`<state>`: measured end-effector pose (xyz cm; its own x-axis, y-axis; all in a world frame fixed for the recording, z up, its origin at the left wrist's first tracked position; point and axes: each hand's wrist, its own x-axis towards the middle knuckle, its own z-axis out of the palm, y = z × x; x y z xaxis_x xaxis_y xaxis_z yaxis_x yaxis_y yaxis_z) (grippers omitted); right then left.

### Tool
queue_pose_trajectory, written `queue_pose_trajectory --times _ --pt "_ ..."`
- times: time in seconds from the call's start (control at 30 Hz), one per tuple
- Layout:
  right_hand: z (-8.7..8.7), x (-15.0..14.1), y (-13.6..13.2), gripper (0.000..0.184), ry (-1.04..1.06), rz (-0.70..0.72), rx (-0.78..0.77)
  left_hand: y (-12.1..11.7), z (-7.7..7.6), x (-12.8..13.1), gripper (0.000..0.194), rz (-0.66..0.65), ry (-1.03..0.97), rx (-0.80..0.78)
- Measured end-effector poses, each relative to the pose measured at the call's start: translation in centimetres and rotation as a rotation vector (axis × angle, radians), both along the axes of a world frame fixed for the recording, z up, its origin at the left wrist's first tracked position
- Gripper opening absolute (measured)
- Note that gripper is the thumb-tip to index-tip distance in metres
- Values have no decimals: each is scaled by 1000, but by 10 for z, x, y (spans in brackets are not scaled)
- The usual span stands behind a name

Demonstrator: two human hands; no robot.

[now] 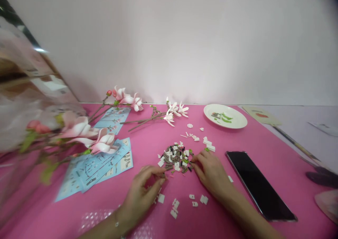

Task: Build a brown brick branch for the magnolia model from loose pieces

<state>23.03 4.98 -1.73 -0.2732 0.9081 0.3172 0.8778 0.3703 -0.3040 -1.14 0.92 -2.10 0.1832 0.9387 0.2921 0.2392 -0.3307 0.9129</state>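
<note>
A loose pile of small plastic building bricks point(175, 158) in white, grey-brown and green lies at the middle of a pink tabletop point(148, 133). My left hand point(141, 193) comes in from the lower left, its fingertips pinched together at the pile's left edge. Whether they hold a piece is hidden. My right hand point(210, 172) rests on the pile's right edge, fingers apart and touching the bricks. Several white pieces point(174, 208) lie loose between my hands, and more point(208, 144) sit above my right hand.
A black smartphone point(260, 184) lies right of my right hand. A white plate point(225, 116) holds green pieces. Built white flower stems point(169, 114), blue instruction sheets point(92, 168) and a blurred pink magnolia branch point(79, 133) lie left and behind. A wall stands beyond.
</note>
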Motion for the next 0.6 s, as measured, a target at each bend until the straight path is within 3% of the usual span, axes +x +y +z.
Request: queue_pose_trajectory --times 0.37,0.6 --pt "1 3 2 19 19 -42 -15 0 3 0 14 2 2 -2" --pt "-2 3 0 15 49 -27 -39 1 2 0 13 -2 5 -4"
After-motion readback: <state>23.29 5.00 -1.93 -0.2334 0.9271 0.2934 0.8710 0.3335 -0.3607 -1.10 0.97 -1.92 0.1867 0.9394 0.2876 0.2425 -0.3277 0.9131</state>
